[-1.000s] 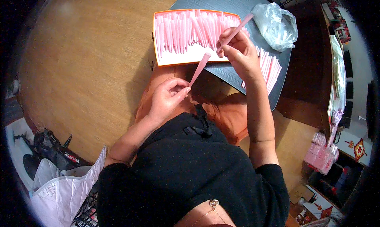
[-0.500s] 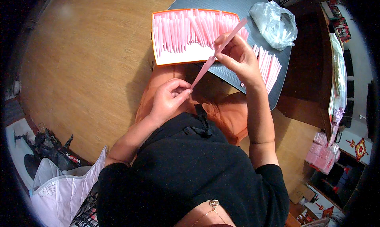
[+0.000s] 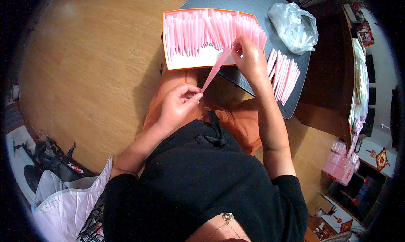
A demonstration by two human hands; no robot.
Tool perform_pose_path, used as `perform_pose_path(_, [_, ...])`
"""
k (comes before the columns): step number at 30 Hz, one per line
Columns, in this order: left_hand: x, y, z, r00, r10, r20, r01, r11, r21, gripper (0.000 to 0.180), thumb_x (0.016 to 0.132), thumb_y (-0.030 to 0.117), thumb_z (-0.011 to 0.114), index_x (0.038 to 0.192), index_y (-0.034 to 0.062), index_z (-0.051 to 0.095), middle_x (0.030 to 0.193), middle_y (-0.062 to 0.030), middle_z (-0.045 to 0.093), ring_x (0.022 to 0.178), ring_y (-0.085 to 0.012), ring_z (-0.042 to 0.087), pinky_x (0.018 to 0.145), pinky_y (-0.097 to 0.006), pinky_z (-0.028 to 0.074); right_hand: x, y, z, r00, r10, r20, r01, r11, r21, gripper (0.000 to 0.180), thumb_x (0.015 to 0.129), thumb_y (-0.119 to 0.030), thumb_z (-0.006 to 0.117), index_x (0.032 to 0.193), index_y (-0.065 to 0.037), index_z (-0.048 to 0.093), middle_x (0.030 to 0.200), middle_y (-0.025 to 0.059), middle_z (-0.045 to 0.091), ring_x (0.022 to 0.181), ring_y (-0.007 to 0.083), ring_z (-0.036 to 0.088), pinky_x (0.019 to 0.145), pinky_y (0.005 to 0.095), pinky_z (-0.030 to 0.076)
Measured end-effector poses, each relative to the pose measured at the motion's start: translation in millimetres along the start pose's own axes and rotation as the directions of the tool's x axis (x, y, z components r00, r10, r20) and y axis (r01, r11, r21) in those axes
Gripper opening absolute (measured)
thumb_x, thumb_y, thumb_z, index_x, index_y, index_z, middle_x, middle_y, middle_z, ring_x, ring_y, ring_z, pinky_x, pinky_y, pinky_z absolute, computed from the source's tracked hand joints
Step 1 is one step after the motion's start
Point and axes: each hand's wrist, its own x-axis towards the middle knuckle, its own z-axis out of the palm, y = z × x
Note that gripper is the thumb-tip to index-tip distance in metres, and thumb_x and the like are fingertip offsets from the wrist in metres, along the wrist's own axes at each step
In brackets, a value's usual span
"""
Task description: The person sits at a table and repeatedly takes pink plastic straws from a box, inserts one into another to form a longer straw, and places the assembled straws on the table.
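While the left hand (image 3: pixel 179 105) pinches its tip, the pink strip (image 3: pixel 215 71) reaches the right hand (image 3: pixel 249 56)

There is one view. The camera sits on the person's head and looks straight down, close over the lap. The black shirt (image 3: pixel 202 187) fills the bottom. The dark table (image 3: pixel 253 1) sits at the top and the wood floor (image 3: pixel 93 64) on the left. Edges bend round and go dark at the rim.
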Motion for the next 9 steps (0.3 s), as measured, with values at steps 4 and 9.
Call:
perform_pose_path(4, [1.3,-1.7,-3.6,1.0,-0.019,-0.004,0.019,1.0,-0.023,0.012,0.088,0.002,0.068,0.099,-0.0019,0.064,0.091,-0.0022,0.062,0.081,-0.0069,0.06,0.071,-0.02,0.049,7.2,-3.0,14.3,0.999,0.023,-0.025,-0.026,0.989,-0.147,0.024,0.076,-0.016,0.072,0.088,-0.002,0.056,0.085,0.0213,0.065,0.082,0.0408,0.065,0.071,0.047,0.051])
perform_pose_path(9, [1.3,-3.2,-7.3,1.0,0.017,0.006,-0.017,1.0,-0.001,0.014,0.089,0.003,0.067,0.102,-0.0008,0.064,0.092,-0.0027,0.063,0.083,-0.0068,0.06,0.072,-0.02,0.049,12.1,-9.9,21.7,0.994,0.104,-0.025,-0.107,0.973,-0.203,0.024,0.075,-0.012,0.072,0.088,-0.003,0.054,0.084,0.0213,0.064,0.082,0.0366,0.066,0.069,0.0452,0.05])
